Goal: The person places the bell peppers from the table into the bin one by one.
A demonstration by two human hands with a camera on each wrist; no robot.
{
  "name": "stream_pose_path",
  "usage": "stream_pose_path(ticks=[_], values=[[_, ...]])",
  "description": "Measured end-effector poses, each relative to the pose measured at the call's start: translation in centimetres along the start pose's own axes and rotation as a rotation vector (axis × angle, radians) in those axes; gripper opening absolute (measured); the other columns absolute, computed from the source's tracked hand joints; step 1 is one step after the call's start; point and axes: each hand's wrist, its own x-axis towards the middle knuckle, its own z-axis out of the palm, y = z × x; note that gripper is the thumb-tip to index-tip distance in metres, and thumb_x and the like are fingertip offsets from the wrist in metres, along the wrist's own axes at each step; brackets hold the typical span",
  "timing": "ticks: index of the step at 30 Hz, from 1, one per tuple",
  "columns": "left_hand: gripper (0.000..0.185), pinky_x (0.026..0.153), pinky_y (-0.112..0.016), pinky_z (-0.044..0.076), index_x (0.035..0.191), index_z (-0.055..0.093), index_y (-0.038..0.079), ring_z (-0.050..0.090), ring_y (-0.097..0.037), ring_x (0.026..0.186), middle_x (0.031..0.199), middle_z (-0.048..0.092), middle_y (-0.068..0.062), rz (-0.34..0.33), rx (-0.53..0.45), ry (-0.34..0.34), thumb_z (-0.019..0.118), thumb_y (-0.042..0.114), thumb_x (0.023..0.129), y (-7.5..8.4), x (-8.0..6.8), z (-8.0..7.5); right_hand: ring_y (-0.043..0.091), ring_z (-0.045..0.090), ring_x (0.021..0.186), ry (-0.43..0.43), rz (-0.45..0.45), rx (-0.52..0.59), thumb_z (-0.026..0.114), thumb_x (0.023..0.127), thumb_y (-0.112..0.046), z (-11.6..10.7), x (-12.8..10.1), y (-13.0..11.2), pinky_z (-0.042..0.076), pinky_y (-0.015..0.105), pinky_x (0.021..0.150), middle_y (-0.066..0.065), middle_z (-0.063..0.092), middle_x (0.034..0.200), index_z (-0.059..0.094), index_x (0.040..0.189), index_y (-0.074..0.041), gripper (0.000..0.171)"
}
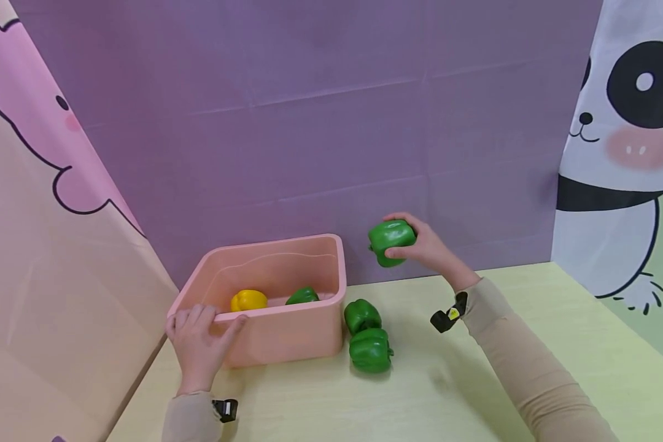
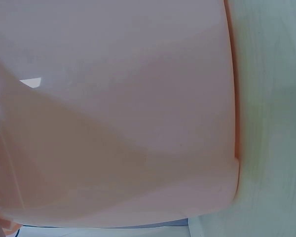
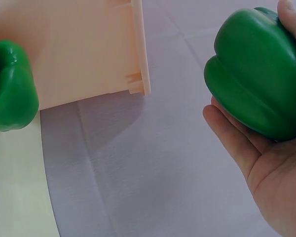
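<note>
Green pepper (image 1: 391, 242) lies sideways, right hand (image 1: 428, 248) gripping | left hand (image 1: 199, 344) clasps pink bin (image 1: 287, 334) rim

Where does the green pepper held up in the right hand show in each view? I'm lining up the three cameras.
Head: the held green pepper is right of centre, in the air beside the pink bin, in the right hand.
Left wrist: not in it; only the bin's wall and the table show.
Right wrist: upper right, resting in the palm.
Shared landmark: the pink bin, in all three views.
</note>
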Motion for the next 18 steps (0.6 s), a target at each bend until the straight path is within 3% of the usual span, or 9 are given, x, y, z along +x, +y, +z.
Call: stream_pose_path(ticks=[18], values=[[0.068, 0.092, -0.061, 0.017, 0.075, 0.054, 0.006, 0.041, -0.036, 0.081, 0.072, 0.051, -0.01, 0.009, -0.008, 0.007, 0.051, 0.074, 0.083, 0.0, 0.0, 0.2, 0.032, 0.053, 0.105, -0.008, 0.001, -0.011, 0.081, 0.076, -0.009, 0.2, 1.2, -0.9, 0.048, 0.041, 0.082, 0.017, 0.052, 0.127, 0.05, 0.134, -0.011, 0.066]])
